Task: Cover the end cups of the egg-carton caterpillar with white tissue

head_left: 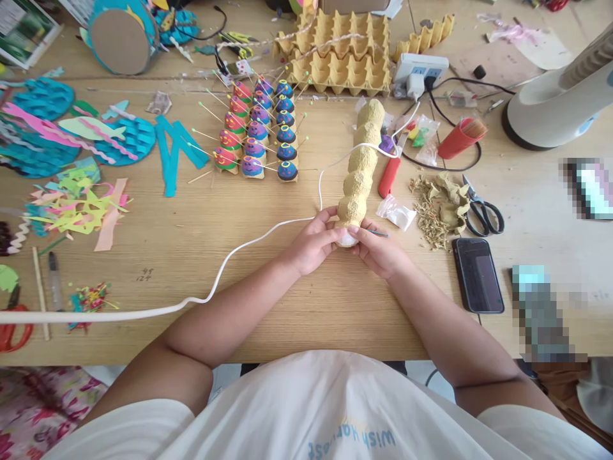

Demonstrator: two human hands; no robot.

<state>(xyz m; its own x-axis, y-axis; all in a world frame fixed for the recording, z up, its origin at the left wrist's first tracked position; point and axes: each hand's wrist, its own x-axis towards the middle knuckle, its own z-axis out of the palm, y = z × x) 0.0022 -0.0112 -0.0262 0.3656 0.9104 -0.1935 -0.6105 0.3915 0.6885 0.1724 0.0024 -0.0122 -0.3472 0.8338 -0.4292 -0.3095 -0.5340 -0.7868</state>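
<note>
Both hands grip the near end of a yellowish strip of egg carton cups [359, 182], which points away from me with its bumps up. My left hand [316, 241] closes on its left side, the thumb at the end cup. On the other side my right hand [378, 248] pinches the same cup, and a thin dark stick [380, 234] pokes out by its fingers. A whitish patch [347, 239] shows on the end cup between the thumbs. Left of the strip stand three rows of painted egg carton caterpillars [256, 131] with pins stuck in them.
A white cable [249, 243] crosses from the left edge to a power strip [421, 67]. Right lie black-handled scissors [486, 214], carton scraps [443, 204] and a phone [479, 275]. Egg trays [340, 51] sit at the back; paper scraps [79, 204] lie left.
</note>
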